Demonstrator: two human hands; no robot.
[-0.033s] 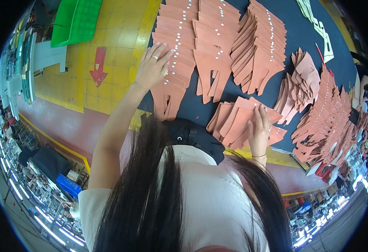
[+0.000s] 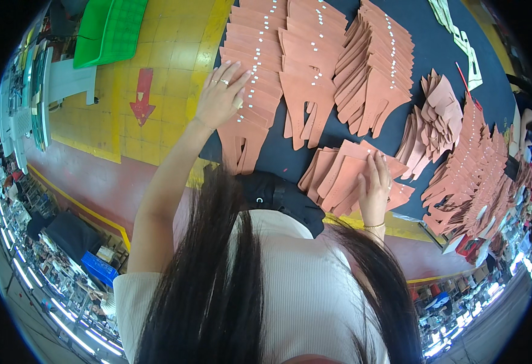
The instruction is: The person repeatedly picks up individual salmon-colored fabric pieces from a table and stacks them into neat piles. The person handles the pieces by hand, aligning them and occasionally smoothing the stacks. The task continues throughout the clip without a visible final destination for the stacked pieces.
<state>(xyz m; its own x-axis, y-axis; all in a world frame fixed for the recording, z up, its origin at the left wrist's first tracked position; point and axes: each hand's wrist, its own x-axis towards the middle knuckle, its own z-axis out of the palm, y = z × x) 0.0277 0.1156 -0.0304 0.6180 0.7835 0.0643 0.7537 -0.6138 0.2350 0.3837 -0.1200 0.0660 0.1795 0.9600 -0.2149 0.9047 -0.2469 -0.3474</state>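
Observation:
My left hand (image 2: 222,97) lies with fingers stretched out over the left edge of a long overlapping row of salmon-brown cut pieces (image 2: 255,76), which look like leather. Small white labels run down that row. A small pale bit shows by my left thumb; I cannot make out what it is. My right hand (image 2: 375,188) rests, fingers extended and thumb apart, on a fanned pile of plain salmon pieces (image 2: 340,175) at the table's near edge. Both hands are open, and neither is closed round a piece.
Two more labelled rows, a middle row (image 2: 308,67) and a fanned row (image 2: 378,73), lie on the dark table (image 2: 426,51). Rightward are a loose heap (image 2: 439,118), a larger labelled pile (image 2: 469,176), a red pen-like stick (image 2: 462,76) and pale green strips (image 2: 465,45). A green crate (image 2: 108,33) stands left.

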